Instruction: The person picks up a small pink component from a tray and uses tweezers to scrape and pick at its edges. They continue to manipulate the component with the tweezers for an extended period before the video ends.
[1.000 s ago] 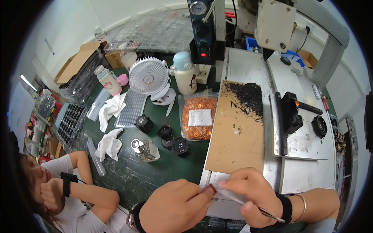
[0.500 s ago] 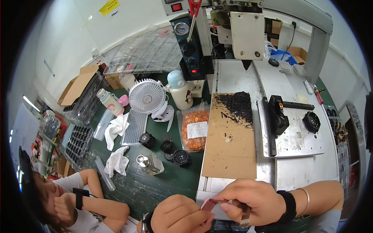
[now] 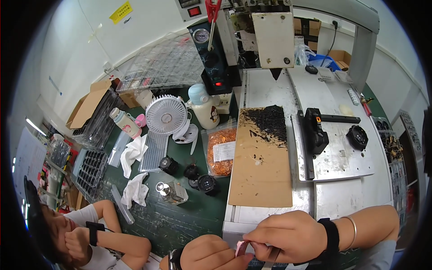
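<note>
Low in front of me, my left hand (image 3: pixel 209 253) is closed round a small pink object (image 3: pixel 241 248), and most of it is hidden by the fingers. Its exact kind cannot be made out. From the right, my right hand (image 3: pixel 290 236) reaches to the same pink object, thumb and forefinger pinched at its edge. A flat, shiny metal strip (image 3: pixel 270 258) sticks out below the right hand's fingers, tucked in that hand. Both hands are just short of a brown cardboard sheet (image 3: pixel 261 180) bearing a heap of small black parts (image 3: pixel 274 123).
A machine head with a dark pointed tip (image 3: pixel 276 73) hangs over the metal bed. Right of the cardboard is a black fixture (image 3: pixel 316 135). To the left are a glass bottle (image 3: pixel 172 192), round black parts (image 3: pixel 207 183), a bag of orange parts (image 3: pixel 220 155), a fan (image 3: pixel 166 114) and a seated person (image 3: pixel 90 234).
The whole view has shifted slightly, so the bench things sit further left. My hands stay together at the pink object, whose angle has changed a little between the fingers.
</note>
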Demonstrator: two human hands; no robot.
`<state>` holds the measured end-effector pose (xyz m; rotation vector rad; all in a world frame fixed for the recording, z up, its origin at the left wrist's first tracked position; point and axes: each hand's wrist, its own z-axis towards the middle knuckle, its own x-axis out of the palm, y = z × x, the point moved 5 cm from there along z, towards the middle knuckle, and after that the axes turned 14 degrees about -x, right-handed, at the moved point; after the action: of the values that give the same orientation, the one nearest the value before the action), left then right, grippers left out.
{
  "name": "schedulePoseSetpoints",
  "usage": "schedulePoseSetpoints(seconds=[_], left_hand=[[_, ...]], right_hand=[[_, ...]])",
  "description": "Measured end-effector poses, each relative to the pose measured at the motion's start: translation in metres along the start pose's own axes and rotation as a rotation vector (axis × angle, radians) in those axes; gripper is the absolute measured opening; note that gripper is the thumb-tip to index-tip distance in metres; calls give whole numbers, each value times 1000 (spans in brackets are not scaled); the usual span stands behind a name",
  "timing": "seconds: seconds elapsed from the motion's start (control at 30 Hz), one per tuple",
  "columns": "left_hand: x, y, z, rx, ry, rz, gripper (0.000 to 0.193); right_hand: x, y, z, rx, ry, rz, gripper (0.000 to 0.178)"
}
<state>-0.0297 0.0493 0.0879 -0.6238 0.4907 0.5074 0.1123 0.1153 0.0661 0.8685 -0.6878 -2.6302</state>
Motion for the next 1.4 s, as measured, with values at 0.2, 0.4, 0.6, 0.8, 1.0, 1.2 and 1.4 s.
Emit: schedulePoseSetpoints(seconds=[0.2, 0.4, 0.6, 0.8, 1.0, 1.2, 1.4], left_hand=[[3, -3, 6, 176, 158, -1, 23], [6, -3, -2, 233, 185, 8, 25], [7, -5, 2, 230, 215, 0, 25], [23, -4, -12, 192, -65, -25, 26], [10, -7, 2, 146, 220, 100, 25], [8, -7, 4, 119, 201, 121, 24], [8, -1, -1, -26, 50, 42, 23]], right_hand=[[-3, 4, 0, -82, 101, -36, 22], [-3, 5, -1, -119, 103, -63, 26], [-8, 7, -1, -197, 157, -126, 27], [-4, 9, -1, -243, 200, -140, 27], [-9, 6, -4, -221, 185, -223, 29], [-8, 6, -1, -243, 172, -221, 23], [-8, 3, 1, -195, 158, -178, 20]])
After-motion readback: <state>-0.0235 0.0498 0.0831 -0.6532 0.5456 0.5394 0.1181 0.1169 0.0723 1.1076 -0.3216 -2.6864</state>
